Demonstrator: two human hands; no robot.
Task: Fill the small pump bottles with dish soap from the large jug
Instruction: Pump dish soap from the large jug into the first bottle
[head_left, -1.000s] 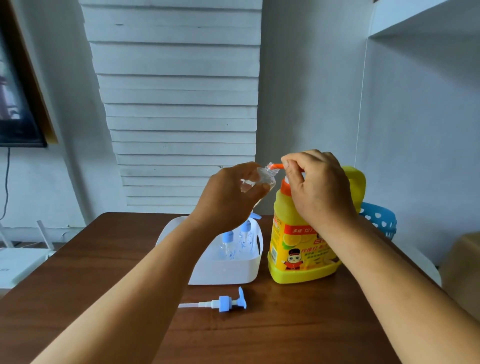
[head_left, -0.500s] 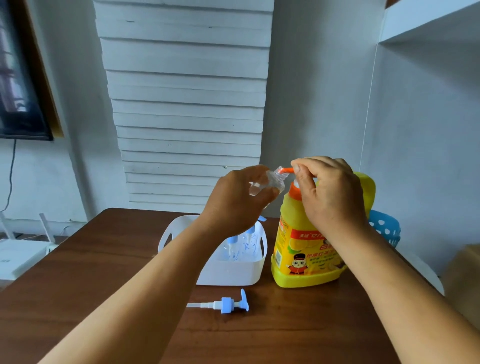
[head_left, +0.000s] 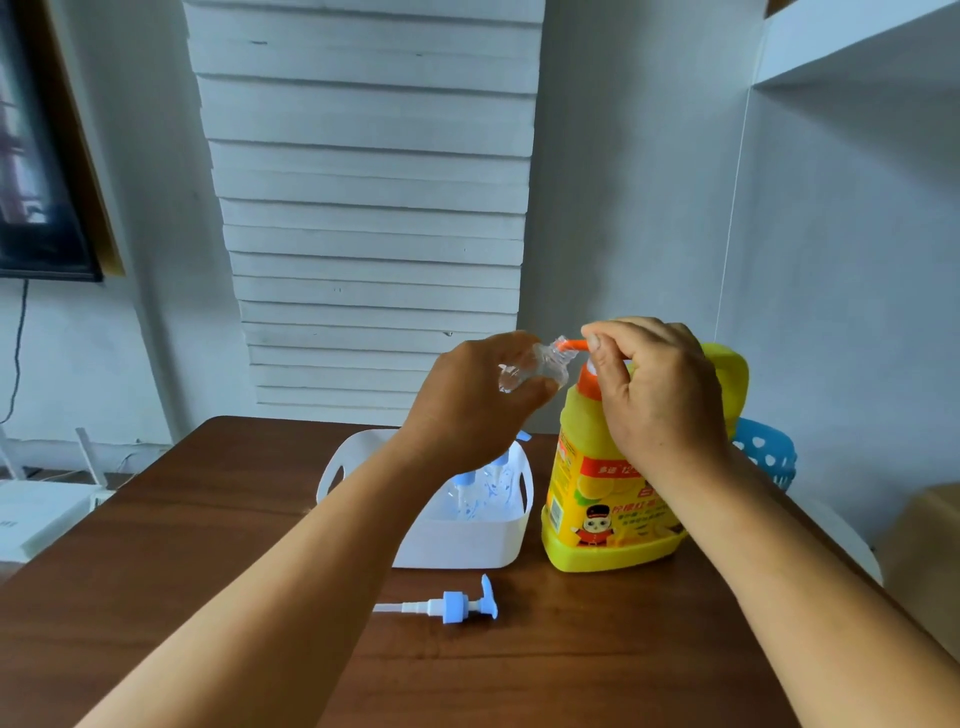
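The left hand (head_left: 467, 405) grips a small clear bottle (head_left: 530, 366), with the fingers curled around its body. The bottle is tilted, and its open neck points to the right, up to the orange spout (head_left: 571, 344) of the jug's pump. The neck and the tip of the spout meet, or nearly meet; it cannot be told if the tip is inside the neck.

The right hand (head_left: 657, 395) lies on top of the orange pump. Its fingers are bent over the pump head, and the thumb is beside the spout, so the hand holds the pump from above. The orange collar (head_left: 589, 382) of the pump shows under the fingers.

The large yellow jug (head_left: 597, 499) stands upright on the brown wooden table (head_left: 182, 545), to the right of the middle. It has a red and yellow label with a small cartoon figure. Just beside it on the left stands a white tub (head_left: 467, 545) with handle openings, and inside are more small clear bottles with blue pumps (head_left: 485, 486). In front of the tub, one blue and white pump head (head_left: 452, 605) lies flat on the table, its long tube pointing left.

Behind the jug a blue basket with white spots (head_left: 766, 452) is partly seen. At the far left there is a white device with antennas (head_left: 36, 509), and above it a dark screen (head_left: 36, 182) on the wall.
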